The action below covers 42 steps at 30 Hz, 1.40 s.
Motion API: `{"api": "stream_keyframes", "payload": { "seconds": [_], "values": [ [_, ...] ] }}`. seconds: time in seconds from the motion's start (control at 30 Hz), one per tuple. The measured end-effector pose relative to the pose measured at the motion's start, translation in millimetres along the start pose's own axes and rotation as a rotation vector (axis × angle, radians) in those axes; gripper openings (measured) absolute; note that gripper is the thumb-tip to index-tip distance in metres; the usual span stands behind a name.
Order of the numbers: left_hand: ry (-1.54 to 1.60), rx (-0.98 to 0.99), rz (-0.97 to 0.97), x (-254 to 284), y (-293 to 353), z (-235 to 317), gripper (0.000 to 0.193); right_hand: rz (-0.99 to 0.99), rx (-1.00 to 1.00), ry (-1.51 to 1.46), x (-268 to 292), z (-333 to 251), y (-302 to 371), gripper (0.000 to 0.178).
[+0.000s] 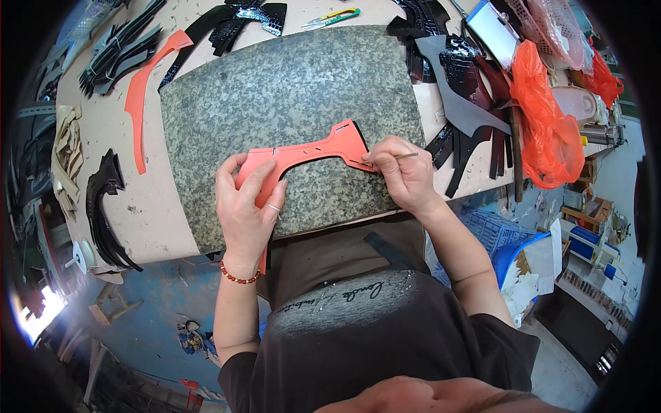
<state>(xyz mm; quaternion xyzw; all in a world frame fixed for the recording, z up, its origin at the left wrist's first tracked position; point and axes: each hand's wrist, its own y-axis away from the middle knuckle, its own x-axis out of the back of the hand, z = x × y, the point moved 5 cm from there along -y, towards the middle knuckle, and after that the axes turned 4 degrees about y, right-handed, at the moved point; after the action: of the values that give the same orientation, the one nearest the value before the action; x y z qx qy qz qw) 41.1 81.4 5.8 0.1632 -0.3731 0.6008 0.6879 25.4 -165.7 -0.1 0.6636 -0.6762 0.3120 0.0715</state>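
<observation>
A coral-coloured, curved flat template (310, 153) lies on the speckled stone slab, with short slots in it and black material showing along its edge underneath. My left hand (246, 196) lies across the template's left part, its fingers and thumb bent over it and holding it down. Part of the template is hidden under that hand, and its lower end hangs past the slab's front edge. At the template's right end, my right hand (403, 172) is closed in a pinch round a thin pen-like stick (407, 155). The stick's point is close to a slot there.
The stone slab (275, 82) covers the table's middle. Another coral template (141, 96) and black strips (122, 58) are at the left. Green-and-yellow thread snips (332, 19) lie behind. A grey template (458, 103), black pieces and a red plastic bag (544, 124) are at the right.
</observation>
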Motion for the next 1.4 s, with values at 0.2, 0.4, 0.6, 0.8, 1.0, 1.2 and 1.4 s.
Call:
{"api": "stream_keyframes", "payload": {
  "seconds": [0.2, 0.4, 0.6, 0.8, 1.0, 1.2, 1.4],
  "values": [
    [0.002, 0.021, 0.008, -1, 1, -3, 0.036, -0.031, 0.139, 0.057, -5, -13, -4, 0.016],
    [-0.055, -0.015, 0.030, 1, 2, -1, 0.034, 0.090, 0.027, -0.087, 12, -2, 5, 0.029],
    [1.006, 0.444, 0.350, 22, 6, -44, 0.030, 0.033, 0.003, -0.057, -2, -22, -45, 0.011],
    [1.443, 0.277, 0.562, 89, 30, -65, 0.041, -0.206, 0.109, 0.328, -67, -45, -43, 0.020],
    [1.393, 0.196, 0.611, 117, 63, -73, 0.044, -0.086, 0.354, 0.387, -68, -48, -33, 0.013],
    [1.928, 0.321, 0.389, 84, 41, -56, 0.042, -0.327, 0.533, 0.479, -64, -63, -32, 0.009],
    [1.677, 0.557, 0.194, 15, 2, -50, 0.038, -0.501, 0.409, 0.160, -39, -80, -41, 0.017]
  ]
}}
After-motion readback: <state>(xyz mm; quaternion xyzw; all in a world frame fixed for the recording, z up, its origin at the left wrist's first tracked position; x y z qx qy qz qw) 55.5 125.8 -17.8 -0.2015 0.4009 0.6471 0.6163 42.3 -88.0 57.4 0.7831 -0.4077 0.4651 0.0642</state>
